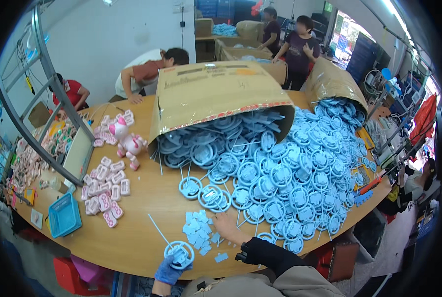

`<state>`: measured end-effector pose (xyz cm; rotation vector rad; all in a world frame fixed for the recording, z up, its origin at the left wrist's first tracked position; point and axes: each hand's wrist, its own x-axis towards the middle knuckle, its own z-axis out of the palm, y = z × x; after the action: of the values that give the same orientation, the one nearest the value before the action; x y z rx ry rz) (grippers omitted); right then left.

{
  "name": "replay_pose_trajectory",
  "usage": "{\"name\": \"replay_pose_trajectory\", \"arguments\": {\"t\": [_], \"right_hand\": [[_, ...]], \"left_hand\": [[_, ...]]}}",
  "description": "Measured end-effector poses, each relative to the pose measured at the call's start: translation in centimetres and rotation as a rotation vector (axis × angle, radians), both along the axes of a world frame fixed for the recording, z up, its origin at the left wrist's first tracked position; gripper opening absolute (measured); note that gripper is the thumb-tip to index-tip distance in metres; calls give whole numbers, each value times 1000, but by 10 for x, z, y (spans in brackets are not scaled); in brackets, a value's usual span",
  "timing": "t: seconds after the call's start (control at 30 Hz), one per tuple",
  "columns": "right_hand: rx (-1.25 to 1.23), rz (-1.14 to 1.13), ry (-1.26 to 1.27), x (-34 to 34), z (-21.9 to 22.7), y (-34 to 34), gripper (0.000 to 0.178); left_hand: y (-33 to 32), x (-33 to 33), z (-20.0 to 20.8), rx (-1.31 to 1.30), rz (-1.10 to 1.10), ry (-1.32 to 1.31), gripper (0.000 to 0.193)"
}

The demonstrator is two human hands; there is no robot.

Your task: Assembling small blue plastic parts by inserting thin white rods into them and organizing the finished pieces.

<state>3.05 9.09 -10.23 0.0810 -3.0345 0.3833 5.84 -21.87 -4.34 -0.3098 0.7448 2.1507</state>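
Note:
My left hand (166, 271), in a blue glove, grips a light blue plastic ring part (179, 255) near the table's front edge. A thin blue rod sticks up and left from that part. My right hand (226, 226), bare with a black cuff at the wrist, reaches over the tabletop beside a small heap of flat blue plastic pieces (196, 231). Its fingers point toward a blue ring part (214, 198) at the near side of a big pile of similar parts (290, 173). The fingertips are too small to make out. One flat piece (221, 257) lies apart, nearer me.
A large cardboard box (216, 89) lies on its side, spilling ring parts; another box (337, 79) lies behind right. Left are pink-and-white pieces (107, 188), a pink toy figure (129, 141), a blue tray (65, 214) and a metal frame (47, 64). Several people are around the table.

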Motion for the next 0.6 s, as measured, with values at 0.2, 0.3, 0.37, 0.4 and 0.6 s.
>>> {"name": "replay_pose_trajectory", "arguments": {"t": [0.2, 0.3, 0.37, 0.4, 0.6], "right_hand": [[71, 53, 226, 9, 0, 25, 12], [-186, -85, 193, 4, 18, 29, 16], [-562, -137, 152, 7, 37, 23, 21], [-555, -139, 155, 14, 54, 16, 21], [-591, 290, -57, 55, 137, -6, 22]], "left_hand": [[30, 20, 19, 36, 69, 35, 61], [39, 8, 25, -83, 54, 144, 56], [54, -3, 26, -183, 33, 262, 55], [61, -5, 28, -291, 23, 371, 54], [116, -12, 69, -146, -90, 316, 46]]}}
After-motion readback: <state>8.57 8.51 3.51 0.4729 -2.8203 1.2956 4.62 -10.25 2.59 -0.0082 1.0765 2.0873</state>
